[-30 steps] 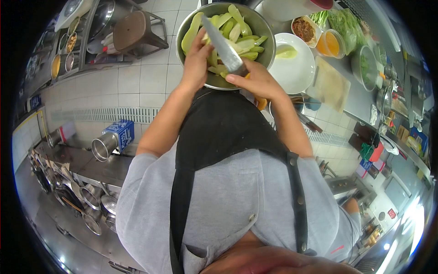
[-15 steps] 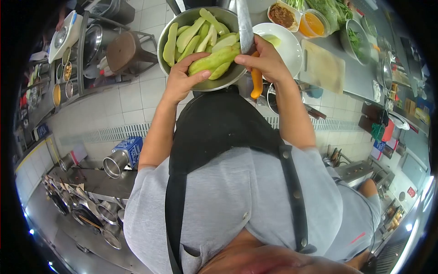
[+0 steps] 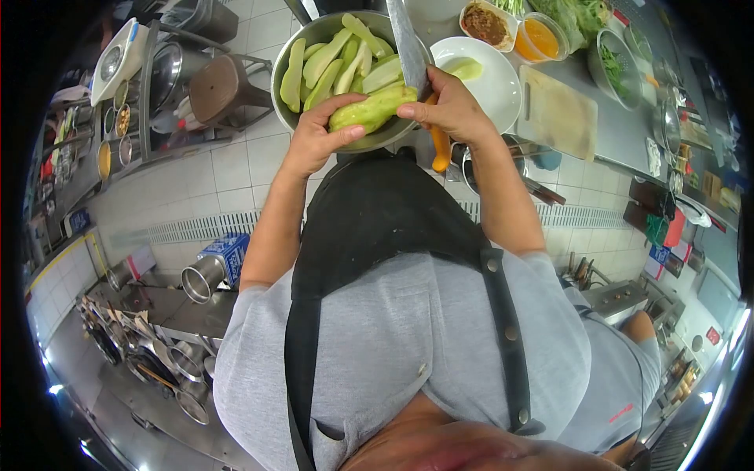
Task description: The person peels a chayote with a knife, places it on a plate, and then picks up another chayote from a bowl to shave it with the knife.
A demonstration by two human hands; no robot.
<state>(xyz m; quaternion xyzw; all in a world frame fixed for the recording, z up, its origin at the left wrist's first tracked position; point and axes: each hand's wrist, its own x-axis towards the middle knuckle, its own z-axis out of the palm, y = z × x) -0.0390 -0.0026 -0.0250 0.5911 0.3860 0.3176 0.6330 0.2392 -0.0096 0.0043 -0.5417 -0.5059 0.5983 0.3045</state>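
Note:
My left hand (image 3: 331, 129) is closed around a ridged, pale green vegetable (image 3: 372, 109) that looks like a chayote. It is held over the near rim of a metal bowl (image 3: 276, 96). Long pale green pieces (image 3: 328, 67) fill much of that bowl. Gripped in my right hand (image 3: 455, 108) is a knife (image 3: 406, 47) with a broad grey blade and an orange handle. The blade points away from me at the vegetable's right end, and my right thumb touches that end. A white plate (image 3: 496, 86) with a pale green piece (image 3: 469, 69) on it lies right of the bowl.
A cutting board (image 3: 559, 114) lies on the metal counter (image 3: 620, 125) at right. Behind it are a tub of orange liquid (image 3: 540, 39), a dish of brown paste (image 3: 485, 23) and a colander of greens (image 3: 613, 71). A brown stool (image 3: 224, 88) stands left. Another person (image 3: 620, 369) is close behind, at right.
The vegetable has turned a little, its right end now tipped up toward the blade. The knife's blade has tilted left. Both hands keep their hold.

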